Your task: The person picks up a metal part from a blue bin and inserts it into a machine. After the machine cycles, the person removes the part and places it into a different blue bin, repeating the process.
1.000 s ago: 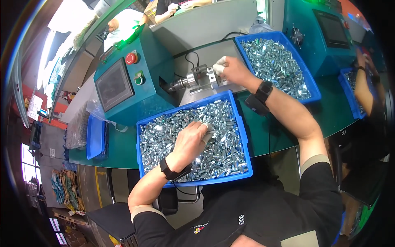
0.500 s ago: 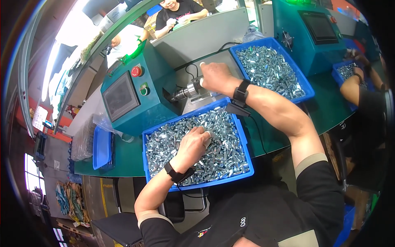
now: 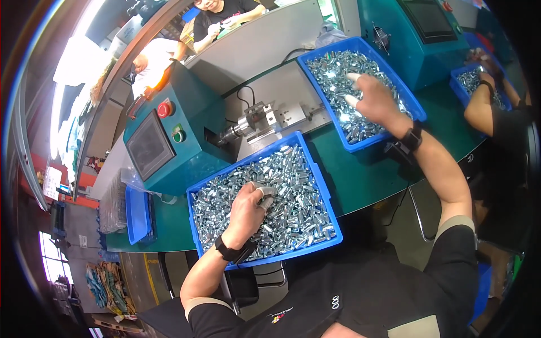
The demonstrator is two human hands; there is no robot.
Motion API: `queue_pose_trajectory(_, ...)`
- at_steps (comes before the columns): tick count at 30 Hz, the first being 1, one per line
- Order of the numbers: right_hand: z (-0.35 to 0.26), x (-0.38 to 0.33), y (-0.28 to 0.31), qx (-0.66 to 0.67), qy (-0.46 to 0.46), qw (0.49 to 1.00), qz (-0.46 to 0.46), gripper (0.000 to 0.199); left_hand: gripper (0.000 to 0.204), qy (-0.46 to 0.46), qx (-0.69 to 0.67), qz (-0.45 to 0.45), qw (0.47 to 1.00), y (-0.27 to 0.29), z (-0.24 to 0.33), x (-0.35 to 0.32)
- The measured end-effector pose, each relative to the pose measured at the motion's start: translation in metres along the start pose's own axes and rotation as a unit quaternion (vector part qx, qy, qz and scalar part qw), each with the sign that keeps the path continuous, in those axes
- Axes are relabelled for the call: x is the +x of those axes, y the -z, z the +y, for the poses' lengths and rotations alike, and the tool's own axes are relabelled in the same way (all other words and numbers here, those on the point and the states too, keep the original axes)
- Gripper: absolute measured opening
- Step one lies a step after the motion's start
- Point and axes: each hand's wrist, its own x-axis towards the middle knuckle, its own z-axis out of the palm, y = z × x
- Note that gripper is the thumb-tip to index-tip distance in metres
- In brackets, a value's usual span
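Note:
My left hand [image 3: 248, 211] is in the near blue tray [image 3: 332, 211], its fingers bent down among short shiny metal sleeves [image 3: 293, 225]. White finger cots cover some of its fingertips. The thumb and forefinger are close together, and whatever may be between them is hard to make out. Over the right-hand blue tray [image 3: 418, 107], also full of metal sleeves [image 3: 344, 65], hovers my right hand [image 3: 380, 101]. Its thumb and forefinger, in white cots, are spread apart with nothing visible between them. Between the trays and the teal machine [image 3: 186, 135] sits a steel chuck and fixture [image 3: 245, 127].
The teal machine carries a screen [image 3: 149, 145], a red button [image 3: 165, 109] and a green button [image 3: 178, 135]. An empty-looking blue tray [image 3: 137, 214] stands at left. Another teal machine [image 3: 417, 45] is at the far right. Co-workers sit beyond the grey partition [image 3: 265, 42] and at right.
My right hand has left the chuck fixture and moved right, over the other tray, with its fingers spread. The machine's lamp glow went from green to orange. My left hand stays in the near tray.

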Motion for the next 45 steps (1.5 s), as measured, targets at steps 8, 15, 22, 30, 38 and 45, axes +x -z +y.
queue_pose_trajectory(8, -0.07, -0.004, -0.033, 0.271, 0.002, 0.962, -0.034, 0.048, 0.027, 0.115, 0.008, -0.023, 0.993, 0.002, -0.008, -0.016)
queue_pose_trajectory(15, -0.072, -0.01, -0.038, 0.308, 0.032, 0.95, -0.035, 0.045, 0.025, 0.079, 0.003, 0.003, 0.997, 0.012, 0.003, 0.003)
queue_pose_trajectory(22, -0.071, -0.013, -0.037, 0.297, 0.032, 0.954, -0.027, 0.038, 0.02, -0.09, 0.056, 0.09, 0.99, 0.035, 0.017, 0.123)
queue_pose_trajectory(30, -0.071, -0.012, -0.046, 0.3, 0.05, 0.953, 0.015, 0.029, 0.019, -0.076, 0.164, 0.08, 0.98, 0.024, -0.021, 0.191)
queue_pose_trajectory(38, -0.072, -0.013, -0.04, 0.307, 0.033, 0.951, -0.01, 0.028, 0.015, -0.077, 0.155, 0.083, 0.981, 0.021, -0.026, 0.193)
queue_pose_trajectory(45, -0.073, -0.013, -0.042, 0.297, 0.035, 0.954, -0.004, 0.028, 0.014, -0.09, 0.123, 0.096, 0.984, 0.019, -0.025, 0.196)
